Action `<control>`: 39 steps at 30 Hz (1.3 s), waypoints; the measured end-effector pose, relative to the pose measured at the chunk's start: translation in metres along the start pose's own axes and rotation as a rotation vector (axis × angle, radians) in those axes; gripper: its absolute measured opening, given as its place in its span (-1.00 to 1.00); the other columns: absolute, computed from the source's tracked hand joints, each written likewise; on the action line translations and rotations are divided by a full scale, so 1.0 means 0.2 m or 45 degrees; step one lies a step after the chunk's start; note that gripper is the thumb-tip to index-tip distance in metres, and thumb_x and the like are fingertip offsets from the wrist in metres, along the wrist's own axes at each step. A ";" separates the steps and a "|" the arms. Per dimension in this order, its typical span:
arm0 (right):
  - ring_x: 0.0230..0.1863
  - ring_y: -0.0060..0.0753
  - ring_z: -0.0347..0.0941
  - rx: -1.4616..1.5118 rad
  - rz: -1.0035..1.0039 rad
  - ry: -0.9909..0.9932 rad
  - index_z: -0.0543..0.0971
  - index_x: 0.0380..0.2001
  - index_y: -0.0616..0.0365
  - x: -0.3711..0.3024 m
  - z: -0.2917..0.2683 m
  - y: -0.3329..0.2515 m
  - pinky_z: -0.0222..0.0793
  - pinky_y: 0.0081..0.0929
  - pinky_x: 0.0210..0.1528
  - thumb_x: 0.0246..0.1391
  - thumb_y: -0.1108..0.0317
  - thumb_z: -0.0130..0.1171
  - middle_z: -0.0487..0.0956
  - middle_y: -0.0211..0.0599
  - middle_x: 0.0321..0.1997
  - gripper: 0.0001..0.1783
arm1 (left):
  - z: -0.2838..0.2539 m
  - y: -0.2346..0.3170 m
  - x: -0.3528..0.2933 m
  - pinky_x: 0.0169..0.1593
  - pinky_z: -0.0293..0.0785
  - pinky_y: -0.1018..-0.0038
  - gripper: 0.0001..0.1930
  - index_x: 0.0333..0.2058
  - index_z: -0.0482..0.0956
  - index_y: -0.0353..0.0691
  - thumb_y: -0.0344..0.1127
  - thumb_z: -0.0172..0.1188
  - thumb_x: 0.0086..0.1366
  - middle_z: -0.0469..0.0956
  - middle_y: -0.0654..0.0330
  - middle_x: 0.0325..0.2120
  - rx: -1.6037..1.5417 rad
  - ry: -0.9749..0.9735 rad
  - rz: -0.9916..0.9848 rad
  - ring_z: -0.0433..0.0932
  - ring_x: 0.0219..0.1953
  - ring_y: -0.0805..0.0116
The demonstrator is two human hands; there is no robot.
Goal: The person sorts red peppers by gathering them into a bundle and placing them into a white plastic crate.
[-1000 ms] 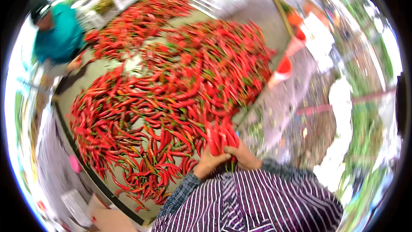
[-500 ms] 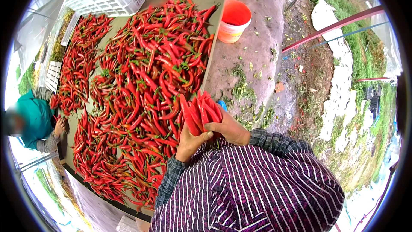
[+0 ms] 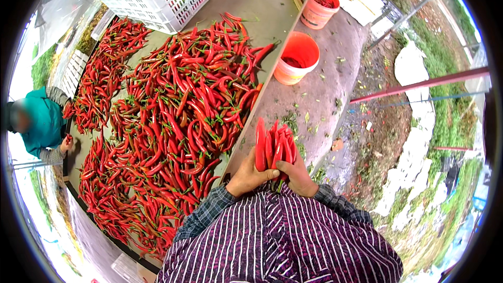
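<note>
Close to my chest, a bunch of red chili peppers (image 3: 275, 144) stands upright, tips up and green stems below. My left hand (image 3: 251, 174) is wrapped round its left side, thumb pointing inward. From the right, my right hand (image 3: 296, 174) closes on the same bunch, its thumb beside the left one. Most of the fingers are hidden behind the peppers. To my left, a wide heap of loose red chili peppers (image 3: 173, 120) with green stems covers much of the table (image 3: 243, 5).
A white plastic crate (image 3: 175, 5) holding red peppers stands at the table's far end. Beyond the table's right edge are two orange buckets (image 3: 283, 73) (image 3: 314, 18) with peppers inside. Across the table, a person in a teal top (image 3: 42, 126) reaches to the peppers. A red pole (image 3: 419, 85) crosses at right.
My view has turned left to right, so the table and buckets sit differently. The pepper bunch in both hands has moved rightward, away from the heap, and stands more upright.
</note>
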State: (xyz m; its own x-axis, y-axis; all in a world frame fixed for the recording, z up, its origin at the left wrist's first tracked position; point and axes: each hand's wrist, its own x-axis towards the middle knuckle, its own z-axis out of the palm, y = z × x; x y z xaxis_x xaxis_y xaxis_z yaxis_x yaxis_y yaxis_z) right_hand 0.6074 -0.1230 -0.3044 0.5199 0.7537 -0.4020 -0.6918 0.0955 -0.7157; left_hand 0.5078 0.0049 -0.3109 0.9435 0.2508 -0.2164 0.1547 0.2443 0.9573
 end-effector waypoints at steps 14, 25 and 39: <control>0.07 -0.42 0.31 -0.255 0.095 0.152 0.10 0.18 0.23 0.49 0.01 -0.39 0.24 -0.45 0.13 -0.21 0.59 0.12 0.34 -0.26 0.06 -0.20 | -0.19 0.07 0.59 0.22 0.10 0.39 -0.09 0.22 -0.01 -0.30 -0.24 0.39 0.00 0.23 0.09 0.11 -0.142 -0.149 0.170 0.17 0.17 0.34; 0.12 -0.41 0.27 -0.495 0.093 -0.300 0.13 0.16 0.20 1.10 0.26 -0.54 0.23 -0.43 0.15 -0.31 0.48 0.35 0.31 -0.29 0.10 -0.10 | -0.51 0.22 0.78 0.23 0.08 0.34 -0.04 0.23 -0.06 -0.31 -0.27 0.41 -0.04 0.17 0.07 0.11 -0.306 0.298 0.281 0.16 0.19 0.23; 0.18 -0.41 0.21 -0.574 0.540 -0.904 -0.07 0.27 0.15 1.62 0.67 -0.79 0.15 -0.41 0.21 -0.41 0.55 0.40 0.24 -0.28 0.19 0.16 | -0.69 0.43 0.89 0.21 0.16 0.31 0.08 0.22 -0.11 -0.29 -0.25 0.48 -0.17 0.12 0.08 0.11 -0.368 0.850 0.339 0.16 0.18 0.22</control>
State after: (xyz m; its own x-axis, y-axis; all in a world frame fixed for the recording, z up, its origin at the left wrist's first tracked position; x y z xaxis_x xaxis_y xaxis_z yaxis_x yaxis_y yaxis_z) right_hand 0.8182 0.1935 -0.2447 -0.2606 0.9022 -0.3438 -0.4166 -0.4263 -0.8029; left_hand 0.6482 0.1998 -0.2945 0.5477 0.8243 -0.1433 -0.2221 0.3084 0.9250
